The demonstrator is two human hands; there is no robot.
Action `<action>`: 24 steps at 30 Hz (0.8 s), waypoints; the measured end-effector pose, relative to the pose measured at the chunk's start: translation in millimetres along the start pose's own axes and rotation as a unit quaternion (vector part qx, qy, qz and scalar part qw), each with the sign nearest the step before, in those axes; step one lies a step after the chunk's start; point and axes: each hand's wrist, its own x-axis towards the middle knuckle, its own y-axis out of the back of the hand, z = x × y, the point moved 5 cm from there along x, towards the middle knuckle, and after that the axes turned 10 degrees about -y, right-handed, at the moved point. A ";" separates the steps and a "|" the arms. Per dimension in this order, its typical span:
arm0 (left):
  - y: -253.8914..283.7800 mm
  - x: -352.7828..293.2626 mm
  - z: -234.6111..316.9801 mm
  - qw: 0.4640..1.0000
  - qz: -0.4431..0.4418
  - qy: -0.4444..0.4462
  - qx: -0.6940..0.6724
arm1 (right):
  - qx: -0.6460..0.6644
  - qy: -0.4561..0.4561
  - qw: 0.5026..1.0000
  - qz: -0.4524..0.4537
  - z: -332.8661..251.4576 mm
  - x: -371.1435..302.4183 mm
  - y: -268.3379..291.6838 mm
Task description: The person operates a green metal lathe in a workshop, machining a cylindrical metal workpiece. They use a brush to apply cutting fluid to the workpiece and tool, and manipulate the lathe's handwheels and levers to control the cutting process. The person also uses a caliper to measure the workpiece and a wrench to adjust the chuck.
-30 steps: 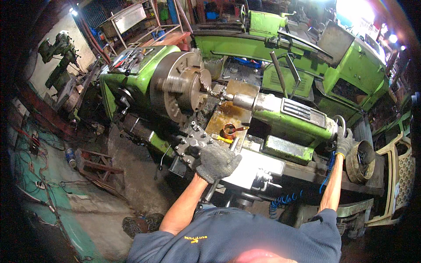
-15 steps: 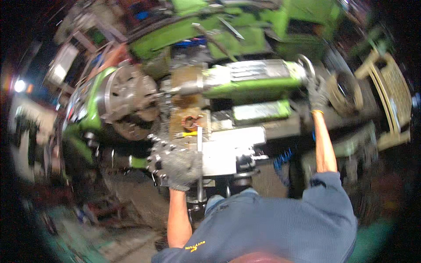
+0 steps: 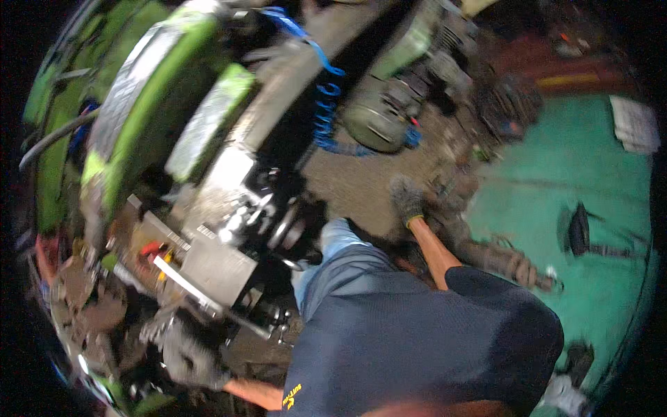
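My left hand [image 3: 189, 356], in a grey work glove, is at the lower left, near the round metal chuck [image 3: 94, 306] of a green lathe [image 3: 146, 76]. Blur smears its fingers; what they touch or hold is hidden. Beside it a bright metal bar [image 3: 186, 283] lies across the machine's flat carriage plate [image 3: 219, 267], with a red ring-like thing [image 3: 151, 250] close by. My right hand [image 3: 405, 199], gloved too, is away from the machine, over the brown floor. Its fingers look loosely stretched, and I see nothing in them.
A coiled blue hose [image 3: 324, 125] hangs along the lathe bed. A rounded grey-green machine [image 3: 379, 124] stands beyond my right hand. On the right is a green floor [image 3: 556, 187] with a dark long-handled thing [image 3: 578, 233] and pale sheets [image 3: 633, 124]. Handles and knobs [image 3: 260, 205] jut toward my legs.
My view has swung to the right. My right hand has left the lathe's handwheel and moved over the floor. The studded metal disc at my left hand no longer shows clearly.
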 end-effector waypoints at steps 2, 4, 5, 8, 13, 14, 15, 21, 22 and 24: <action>-7.3 -2.0 8.1 0.995 0.032 0.054 -0.078 | -0.017 0.019 0.999 0.020 -14.1 -6.4 39.8; -30.2 6.5 13.6 0.999 -0.017 -0.005 -0.036 | -0.013 0.084 0.995 0.055 23.1 7.0 74.4; -45.1 9.9 17.1 0.998 -0.047 -0.037 -0.012 | 0.070 0.016 0.997 0.022 40.7 13.1 101.1; -67.8 17.2 24.8 0.992 -0.082 -0.097 0.004 | 0.249 -0.219 0.942 0.044 17.0 24.4 174.0; -45.8 5.6 18.6 0.987 -0.088 -0.124 0.043 | -0.120 0.154 0.977 0.082 -147.8 120.6 168.6; -34.8 0.6 18.4 0.987 -0.082 -0.123 0.055 | -0.110 0.203 0.972 0.049 -204.2 129.7 136.0; -22.0 -6.2 19.0 0.987 -0.081 -0.120 0.069 | -0.044 0.178 0.983 -0.021 -274.3 116.2 86.2; -5.8 1.4 10.2 0.980 -0.106 -0.167 0.024 | -0.377 0.622 0.658 0.193 -464.6 266.8 -76.4; -5.5 2.9 14.1 0.981 -0.118 -0.151 0.031 | -0.176 0.552 0.813 0.050 -514.3 253.7 -123.0; -0.5 3.4 15.0 0.983 -0.127 -0.129 0.024 | -0.161 0.558 0.814 0.034 -584.4 213.6 -177.0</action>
